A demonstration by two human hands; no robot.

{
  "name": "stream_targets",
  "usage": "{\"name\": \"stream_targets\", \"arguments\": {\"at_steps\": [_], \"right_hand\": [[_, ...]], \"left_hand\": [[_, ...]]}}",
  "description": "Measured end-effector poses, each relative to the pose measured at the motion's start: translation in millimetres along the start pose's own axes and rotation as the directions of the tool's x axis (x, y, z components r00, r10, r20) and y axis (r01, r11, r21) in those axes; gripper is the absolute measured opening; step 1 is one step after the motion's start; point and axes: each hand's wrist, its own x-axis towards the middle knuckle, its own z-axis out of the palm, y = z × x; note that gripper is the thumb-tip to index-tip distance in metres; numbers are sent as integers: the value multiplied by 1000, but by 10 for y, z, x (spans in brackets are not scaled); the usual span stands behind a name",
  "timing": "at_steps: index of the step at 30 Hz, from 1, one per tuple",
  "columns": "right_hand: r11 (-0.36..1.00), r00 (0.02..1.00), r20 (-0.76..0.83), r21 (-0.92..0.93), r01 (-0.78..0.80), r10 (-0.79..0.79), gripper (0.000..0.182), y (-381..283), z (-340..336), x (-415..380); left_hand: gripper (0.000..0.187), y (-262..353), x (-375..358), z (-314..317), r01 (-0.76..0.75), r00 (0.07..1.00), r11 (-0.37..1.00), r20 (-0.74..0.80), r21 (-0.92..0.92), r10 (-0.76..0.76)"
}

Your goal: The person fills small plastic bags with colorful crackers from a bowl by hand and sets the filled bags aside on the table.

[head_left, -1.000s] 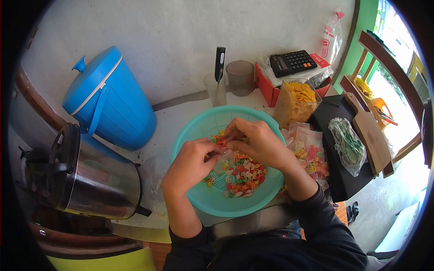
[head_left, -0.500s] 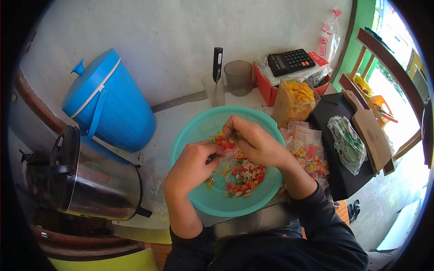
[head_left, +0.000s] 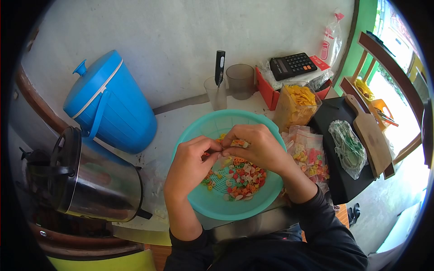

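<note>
Over the turquoise basin [head_left: 208, 208], my left hand [head_left: 192, 162] pinches the edge of a small clear plastic bag, which is mostly hidden between the hands. Opposite it, my right hand [head_left: 255, 147] is closed with some colourful snack pieces [head_left: 239, 143] showing between its fingers, its fingertips meeting those of the left hand. Loose red, orange, green, yellow and white ring-shaped pieces [head_left: 244, 180] lie in the basin below.
Filled bags [head_left: 312, 156] lie right of the basin, beside a container of yellow chips [head_left: 296, 106]. Behind stand two cups [head_left: 240, 81] and a calculator [head_left: 293, 65]. A blue cooler [head_left: 115, 106] and a metal pot [head_left: 101, 180] stand left; a cutting board [head_left: 370, 135] lies right.
My right hand has come up out of the basin with snack pieces in its fingers and now meets my left hand at the bag. The view has shifted slightly.
</note>
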Motion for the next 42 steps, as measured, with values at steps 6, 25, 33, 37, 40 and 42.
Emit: {"name": "stream_targets", "arguments": {"at_steps": [6, 25, 33, 37, 40, 42], "right_hand": [[983, 983, -22, 15, 182, -182, 19, 26, -6, 16], [998, 983, 184, 47, -36, 27, 23, 30, 27, -37], [912, 962, 217, -404, -66, 166, 16, 405, -147, -267], [761, 891, 325, -648, -36, 319, 9, 636, -77, -436], [688, 777, 479, -721, 81, 410, 19, 664, 50, -465], [783, 685, 578, -622, 16, 445, 18, 590, 131, -453]], "left_hand": [[10, -52, 8, -42, -23, 997, 999, -72, -46, 20], [15, -78, -12, -33, 36, 994, 999, 104, 6, -37], [12, -86, -45, -93, 11, 999, 988, 31, 153, -16], [12, -86, -23, -61, 18, 998, 982, 56, 189, -29], [12, -80, -23, -34, 10, 998, 984, 61, 177, -21], [11, -96, -34, -40, -3, 998, 985, 55, 171, -7]]}}
